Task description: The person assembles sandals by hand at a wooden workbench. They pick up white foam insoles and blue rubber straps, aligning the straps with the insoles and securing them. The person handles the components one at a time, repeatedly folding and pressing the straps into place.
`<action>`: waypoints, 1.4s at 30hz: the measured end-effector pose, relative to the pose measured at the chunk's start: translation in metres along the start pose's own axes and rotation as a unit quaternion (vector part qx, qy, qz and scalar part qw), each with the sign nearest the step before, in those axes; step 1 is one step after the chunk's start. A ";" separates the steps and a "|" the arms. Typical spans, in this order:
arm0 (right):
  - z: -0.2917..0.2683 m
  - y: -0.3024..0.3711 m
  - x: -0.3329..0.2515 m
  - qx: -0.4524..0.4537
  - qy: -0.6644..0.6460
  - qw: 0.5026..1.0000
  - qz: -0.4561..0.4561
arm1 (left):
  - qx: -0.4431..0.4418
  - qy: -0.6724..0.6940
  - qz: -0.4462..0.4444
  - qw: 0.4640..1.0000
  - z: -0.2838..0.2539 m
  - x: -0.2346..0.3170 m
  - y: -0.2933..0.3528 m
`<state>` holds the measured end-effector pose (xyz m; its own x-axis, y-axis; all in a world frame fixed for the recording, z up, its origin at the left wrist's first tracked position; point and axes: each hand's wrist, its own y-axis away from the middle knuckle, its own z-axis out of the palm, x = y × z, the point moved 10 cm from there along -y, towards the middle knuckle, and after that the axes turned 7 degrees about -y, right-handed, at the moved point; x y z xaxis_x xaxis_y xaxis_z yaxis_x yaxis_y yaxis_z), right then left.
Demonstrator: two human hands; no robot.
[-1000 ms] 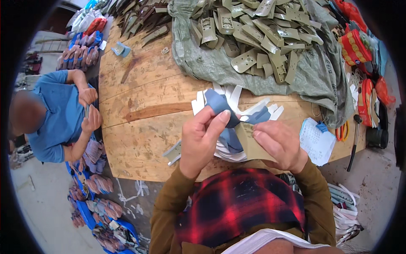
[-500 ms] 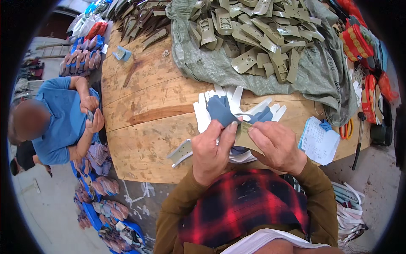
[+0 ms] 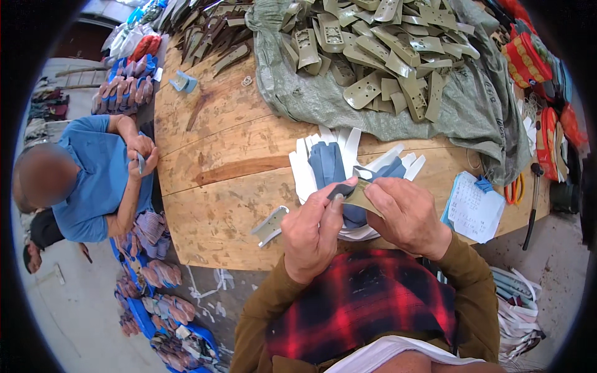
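My right hand [image 3: 407, 216] pinches a curved olive plastic piece [image 3: 360, 200] between thumb and fingers. With thumb and forefinger closed, my left hand [image 3: 311, 235] grips a blue-grey strip [image 3: 339, 190] that meets the top edge of the olive piece. The strip is seen nearly edge-on, and my fingers hide part of where the two join. Under and behind my hands lies a fanned bundle of white strips [image 3: 302, 176] and flat blue strips [image 3: 327, 163]. Left of my left hand, a curved grey-olive piece with white edging [image 3: 270, 227] rests on the wooden table [image 3: 217, 208].
Olive plastic pieces [image 3: 373, 53] are heaped on a grey-green woven sheet [image 3: 292, 99] at the back. A written sheet [image 3: 476, 208], orange-handled scissors [image 3: 515, 189] and a black-handled tool [image 3: 532, 205] lie right. A co-worker in blue [image 3: 102, 177] sits left, beside bundled pieces [image 3: 163, 273].
The blue-grey strip's broad flap, upright above my left fingers before, is now turned down and nearly edge-on at the olive piece. The whole view has shifted slightly.
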<state>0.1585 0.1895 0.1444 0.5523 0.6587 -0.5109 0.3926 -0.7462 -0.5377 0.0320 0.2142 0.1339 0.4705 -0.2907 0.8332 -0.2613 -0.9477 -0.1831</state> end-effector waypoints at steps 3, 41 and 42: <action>0.003 0.002 0.001 0.002 0.007 1.000 0.004 | -0.012 -0.007 0.022 1.000 0.001 0.005 -0.001; 0.021 -0.005 0.005 -0.060 -0.005 0.997 0.037 | 0.065 -0.010 0.201 0.977 0.010 -0.010 0.001; 0.019 -0.005 0.003 -0.054 0.004 0.998 0.030 | 0.066 -0.009 0.194 0.979 0.012 -0.012 0.002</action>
<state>0.1438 0.1969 0.1329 0.5829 0.6123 -0.5342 0.4361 -0.7904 -0.4301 0.0363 0.2138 0.1175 0.3731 -0.6330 0.6782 -0.3131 -0.7741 -0.5502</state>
